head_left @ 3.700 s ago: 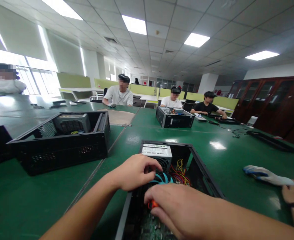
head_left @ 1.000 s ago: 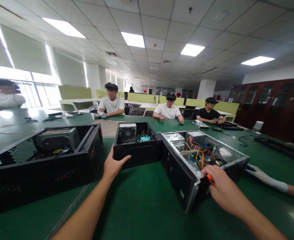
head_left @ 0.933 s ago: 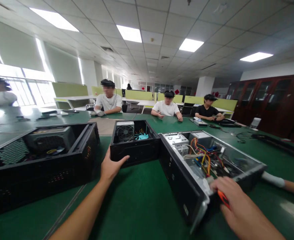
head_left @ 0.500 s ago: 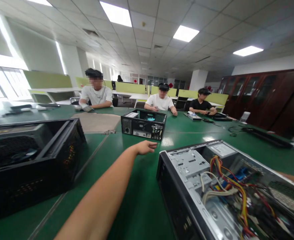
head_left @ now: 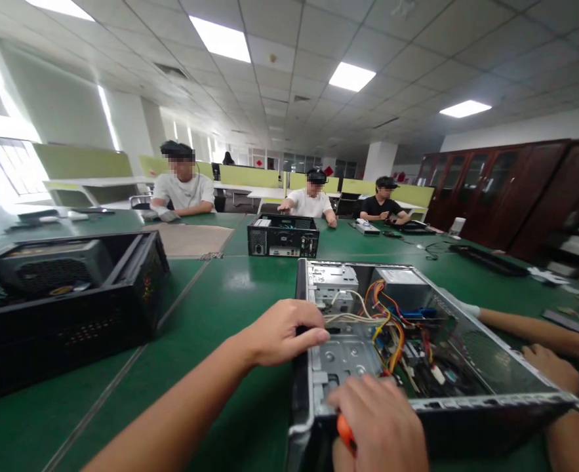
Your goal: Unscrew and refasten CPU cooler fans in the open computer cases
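An opened desktop computer case lies on its side in front of me, showing cables, a drive cage and a circuit board. My left hand is curled over the case's left rim, thumb and fingers hooked on the edge. By the near left corner, my right hand is closed around an orange handle. The rest of that tool is hidden, and the fingertips are blurred. A co-worker's gloved hand touches the case's far right edge; another bare hand rests at its right side.
A black computer case stands open at the left. Farther off are a smaller case and a brown mat on the green table. Several people sit across. A black keyboard-like item lies at the right.
The opened case has turned and shifted. My left hand has come back from reaching forward onto its rim. My right hand with the orange handle has entered view. A person opposite now reaches toward the smaller case.
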`<state>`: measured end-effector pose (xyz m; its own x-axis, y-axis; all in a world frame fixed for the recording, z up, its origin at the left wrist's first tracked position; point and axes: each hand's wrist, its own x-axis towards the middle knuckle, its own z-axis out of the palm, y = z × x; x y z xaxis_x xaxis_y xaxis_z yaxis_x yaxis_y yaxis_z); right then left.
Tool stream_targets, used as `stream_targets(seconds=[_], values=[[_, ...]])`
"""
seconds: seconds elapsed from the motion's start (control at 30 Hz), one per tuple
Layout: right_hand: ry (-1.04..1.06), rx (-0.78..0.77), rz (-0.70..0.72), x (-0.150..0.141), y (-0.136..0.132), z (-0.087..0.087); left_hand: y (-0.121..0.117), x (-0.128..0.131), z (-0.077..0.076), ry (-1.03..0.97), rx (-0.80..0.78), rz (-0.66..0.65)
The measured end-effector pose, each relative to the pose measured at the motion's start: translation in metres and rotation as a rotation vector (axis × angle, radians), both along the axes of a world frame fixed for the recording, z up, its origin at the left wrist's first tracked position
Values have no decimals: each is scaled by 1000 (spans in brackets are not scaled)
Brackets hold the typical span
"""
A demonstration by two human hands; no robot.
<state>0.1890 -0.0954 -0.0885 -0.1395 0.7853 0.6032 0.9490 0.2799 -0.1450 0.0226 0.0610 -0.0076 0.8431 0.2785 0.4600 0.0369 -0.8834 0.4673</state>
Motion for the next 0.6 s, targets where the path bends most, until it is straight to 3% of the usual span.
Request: stream_targets(seconds=[0.17, 0.37, 0.6], values=[[152, 56, 15, -35, 12, 14, 11, 0, -18, -72, -4, 11], [232, 139, 17, -42, 6, 19, 1, -9, -16, 10, 53, 59], [209, 242, 111, -83, 11, 2, -18, -61, -7, 61, 40, 100]])
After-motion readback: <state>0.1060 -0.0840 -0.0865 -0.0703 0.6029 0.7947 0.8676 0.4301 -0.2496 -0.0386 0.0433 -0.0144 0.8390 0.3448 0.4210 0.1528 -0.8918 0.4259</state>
